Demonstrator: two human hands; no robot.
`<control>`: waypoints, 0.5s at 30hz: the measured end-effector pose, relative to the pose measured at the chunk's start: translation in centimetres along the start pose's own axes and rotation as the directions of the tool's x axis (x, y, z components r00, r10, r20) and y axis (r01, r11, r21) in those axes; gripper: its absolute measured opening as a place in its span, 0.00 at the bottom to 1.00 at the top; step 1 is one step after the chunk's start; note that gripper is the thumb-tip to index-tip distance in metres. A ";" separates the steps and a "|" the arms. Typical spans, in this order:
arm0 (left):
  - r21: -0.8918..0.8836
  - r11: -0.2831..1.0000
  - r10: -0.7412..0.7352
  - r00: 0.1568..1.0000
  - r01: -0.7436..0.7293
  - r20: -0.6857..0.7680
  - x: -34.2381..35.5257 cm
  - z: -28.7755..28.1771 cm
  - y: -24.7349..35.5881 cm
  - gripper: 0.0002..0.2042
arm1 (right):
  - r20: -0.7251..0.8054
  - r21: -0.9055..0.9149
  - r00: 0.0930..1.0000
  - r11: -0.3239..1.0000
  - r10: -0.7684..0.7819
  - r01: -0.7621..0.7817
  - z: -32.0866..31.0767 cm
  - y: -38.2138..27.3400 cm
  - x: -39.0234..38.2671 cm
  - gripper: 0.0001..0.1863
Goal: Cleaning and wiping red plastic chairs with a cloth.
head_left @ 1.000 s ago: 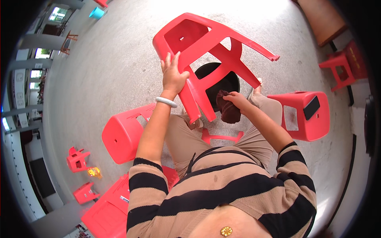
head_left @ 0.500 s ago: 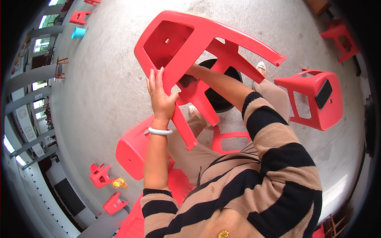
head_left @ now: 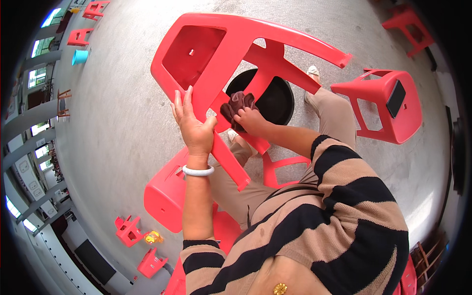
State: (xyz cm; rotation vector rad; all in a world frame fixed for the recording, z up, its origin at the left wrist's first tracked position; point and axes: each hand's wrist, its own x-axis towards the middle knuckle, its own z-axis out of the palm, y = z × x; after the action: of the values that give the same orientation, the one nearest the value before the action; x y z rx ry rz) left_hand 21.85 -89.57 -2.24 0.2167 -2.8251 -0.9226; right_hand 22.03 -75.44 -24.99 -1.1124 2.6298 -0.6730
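A red plastic stool (head_left: 209,73) is held up tilted on its side, its hollow underside and legs showing. My left hand (head_left: 193,129) grips one of its legs, with fingers stretched along one side and the thumb on the other. In my right hand (head_left: 251,122) is a bunched dark brown cloth (head_left: 235,109), pressed against a lower part of the same stool. Behind the stool's legs, a round black basin (head_left: 281,101) stands on the floor between my feet; the stool partly hides it.
To the right, another red stool (head_left: 412,115) carries a dark phone (head_left: 396,98). A red stool (head_left: 160,204) stands by my left leg. Farther left are small red stools (head_left: 129,231), a yellow item (head_left: 154,237) and a turquoise bucket (head_left: 79,57). One more stool (head_left: 409,28) is at the far right.
My right hand has drawn back from inside the stool toward me, bringing the cloth into view. The stool has shifted slightly left, still in my left hand's grip.
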 end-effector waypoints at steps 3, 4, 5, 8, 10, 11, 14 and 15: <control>-0.027 1.000 0.000 1.000 0.000 -0.008 0.1 -0.1 -0.1 0.42 | 0.087 0.036 0.996 0.999 -0.021 0.018 0.4 -0.4 -4.8 0.16; -0.020 1.000 0.001 1.000 -0.001 -0.012 -0.1 -0.4 -0.3 0.42 | 0.163 0.055 0.986 0.998 -0.018 0.009 0.3 -0.6 -6.4 0.16; -0.020 1.000 0.001 1.000 -0.001 -0.007 -0.1 -0.2 -0.1 0.42 | 0.240 0.069 0.971 0.998 -0.005 -0.012 0.2 -0.6 -7.3 0.16; -0.032 0.999 -0.010 1.000 0.010 -0.002 -0.1 -0.3 0.3 0.42 | 0.165 0.103 0.980 0.990 -0.112 0.096 0.3 0.0 -6.7 0.16; -0.020 1.000 0.014 1.000 -0.014 -0.004 -0.2 -0.6 0.7 0.42 | 0.109 0.071 0.989 0.993 -0.104 0.097 0.5 -0.2 -3.9 0.16; -0.010 1.000 0.010 1.000 -0.010 0.001 -0.3 -0.8 0.8 0.42 | 0.054 0.031 0.994 0.995 -0.099 0.098 0.6 -0.4 -1.9 0.16; 0.026 0.999 -0.045 0.998 0.044 0.050 0.1 -0.2 1.6 0.42 | -0.047 0.080 0.998 0.996 0.045 -0.041 2.0 0.7 3.6 0.15; -0.003 0.999 -0.039 0.997 0.039 0.060 0.2 -0.1 1.6 0.43 | -0.023 0.211 0.984 0.963 0.179 -0.170 2.1 0.9 4.8 0.13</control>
State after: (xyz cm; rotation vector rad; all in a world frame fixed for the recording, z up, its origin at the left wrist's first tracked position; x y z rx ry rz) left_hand 21.56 -88.37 -1.16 0.2482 -2.8827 -0.9588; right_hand 18.91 -79.00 -27.38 -0.8056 2.5796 -0.9168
